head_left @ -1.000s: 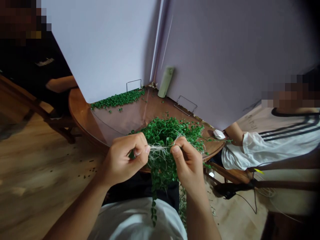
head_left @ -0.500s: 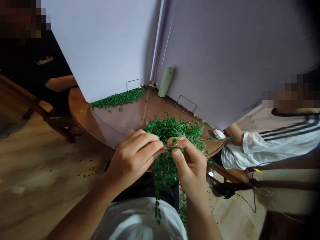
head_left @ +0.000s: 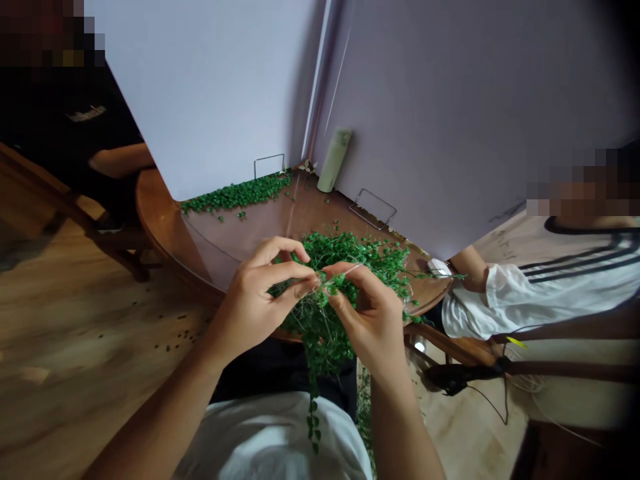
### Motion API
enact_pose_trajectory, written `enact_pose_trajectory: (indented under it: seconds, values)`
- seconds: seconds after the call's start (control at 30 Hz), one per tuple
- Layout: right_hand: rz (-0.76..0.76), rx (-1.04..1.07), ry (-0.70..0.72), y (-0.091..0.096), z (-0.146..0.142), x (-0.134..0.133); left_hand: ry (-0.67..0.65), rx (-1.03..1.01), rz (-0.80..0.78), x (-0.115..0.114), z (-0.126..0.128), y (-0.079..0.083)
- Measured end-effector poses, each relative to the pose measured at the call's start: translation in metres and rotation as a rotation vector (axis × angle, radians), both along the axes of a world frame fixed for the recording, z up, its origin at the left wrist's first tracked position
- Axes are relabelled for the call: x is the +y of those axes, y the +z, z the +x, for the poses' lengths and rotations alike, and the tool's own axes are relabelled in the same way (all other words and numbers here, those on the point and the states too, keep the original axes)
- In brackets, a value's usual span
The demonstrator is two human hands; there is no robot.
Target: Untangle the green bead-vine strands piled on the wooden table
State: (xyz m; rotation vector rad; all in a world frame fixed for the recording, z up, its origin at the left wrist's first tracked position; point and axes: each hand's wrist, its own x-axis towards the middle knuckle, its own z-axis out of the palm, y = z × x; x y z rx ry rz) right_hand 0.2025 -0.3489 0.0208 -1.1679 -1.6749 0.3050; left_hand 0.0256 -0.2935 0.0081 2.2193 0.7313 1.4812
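A dense clump of trailing green plant (head_left: 350, 257) with tiny round leaves hangs over the front of the table, and one long strand (head_left: 313, 420) dangles toward my lap. Pale, thread-like roots (head_left: 310, 317) show in its middle. My left hand (head_left: 260, 297) and my right hand (head_left: 367, 320) face each other above the clump. Their fingertips nearly meet, each pinching thin pale strands (head_left: 325, 280) from the plant. Leaves hide part of the strands.
A band of loose green leaves (head_left: 237, 195) lies along a white board (head_left: 200, 87) on the round wooden table (head_left: 165, 227). A pale green bottle (head_left: 333, 161) and wire stands (head_left: 373, 208) stand behind. Seated people flank the table: a white sleeve (head_left: 480, 300) at right, a dark shirt (head_left: 85, 127) at left.
My hands have drawn closer together and risen slightly over the clump. The pale roots once stretched between them are now mostly gathered at my fingertips.
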Motion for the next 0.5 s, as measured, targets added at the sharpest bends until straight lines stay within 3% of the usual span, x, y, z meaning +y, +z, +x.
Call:
enact_pose_trajectory:
  seconds: [0.23, 0.5]
  values:
    - [0.008, 0.036, 0.000, 0.0002, -0.0027, 0.0012, 0.163, 0.073, 0.112, -0.0057, -0.0029, 0.0087]
    - [0.015, 0.111, -0.008, -0.0037, -0.0082, 0.0022, 0.078, 0.090, 0.047, -0.0082, -0.0039, 0.0067]
